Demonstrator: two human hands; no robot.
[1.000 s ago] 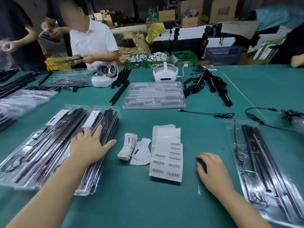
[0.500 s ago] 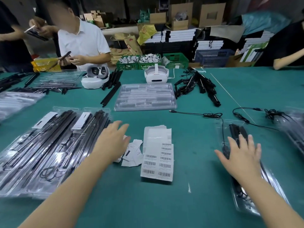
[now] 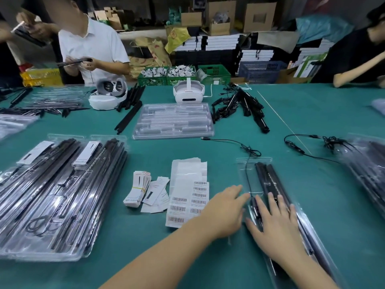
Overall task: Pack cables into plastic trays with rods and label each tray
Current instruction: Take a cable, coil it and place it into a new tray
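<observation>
Right hand [image 3: 275, 224] flat on the near half of the clear tray [image 3: 268, 184], fingers spread and straight over the black rods [image 3: 268, 176] inside. Left hand [image 3: 227, 207] just beside it, reaching in from the left, fingers extended and together, tips at the tray's left edge; gripping nothing, as far as visible. Long axis of tray running from near right to far left, away from the body, rods parallel to it. A thin cable [image 3: 248, 151] trailing out past the far end onto the green worktop [image 3: 145, 157]. Likely next: steadying or sliding the tray toward the middle for labelling, left hand nearer the barcode label sheet [image 3: 187, 203], which lies immediately left of it. Farther left, small tags [image 3: 138, 188] and two filled, labelled trays [image 3: 62, 195]. Beyond, an empty tray stack [image 3: 173, 122], loose rods [image 3: 248, 107], a white headset [image 3: 188, 92].
</observation>
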